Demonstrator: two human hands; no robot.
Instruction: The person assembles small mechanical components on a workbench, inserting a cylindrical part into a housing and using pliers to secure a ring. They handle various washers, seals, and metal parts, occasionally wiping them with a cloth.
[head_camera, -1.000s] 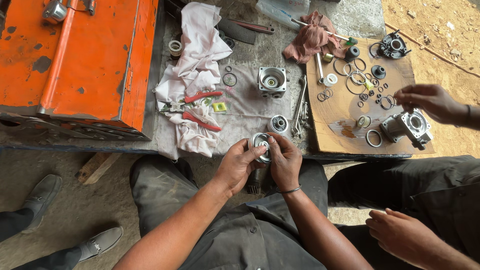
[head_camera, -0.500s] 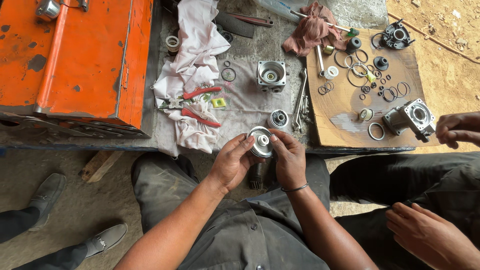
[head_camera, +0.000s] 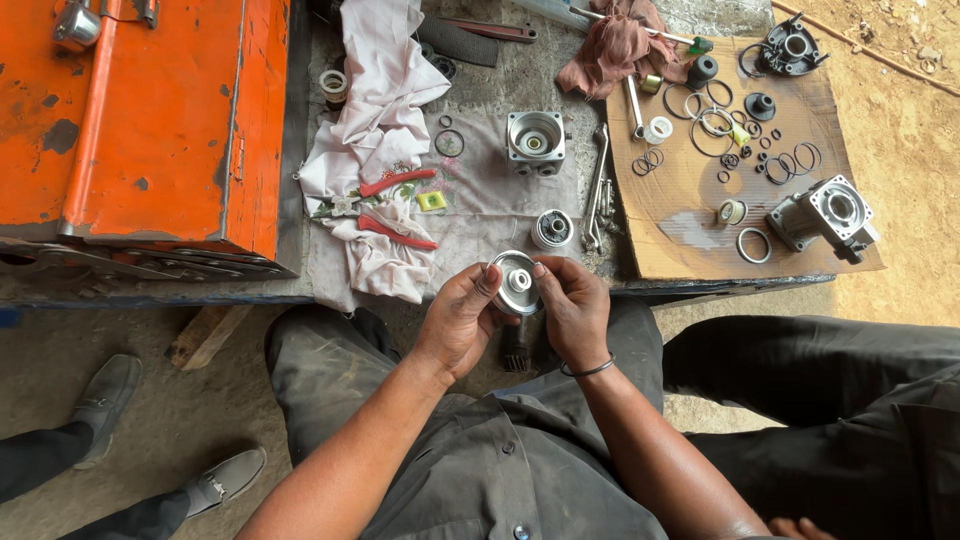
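Head view: both hands pinch a round metal cover (head_camera: 517, 283) over the lap, just below the square housing (head_camera: 535, 140) — left hand (head_camera: 462, 318) grips its rim, right hand (head_camera: 574, 305) presses fingertips on its edge. Looks like seal-fitting work, so steady, even finger pressure seems needed.

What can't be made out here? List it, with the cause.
Head view only:
- Rear face of the round metal disc: covered by the left hand and right hand.
- Orange toolbox: cut off by the top and left edges.
- Small rings on the cardboard: too small to tell their kind.
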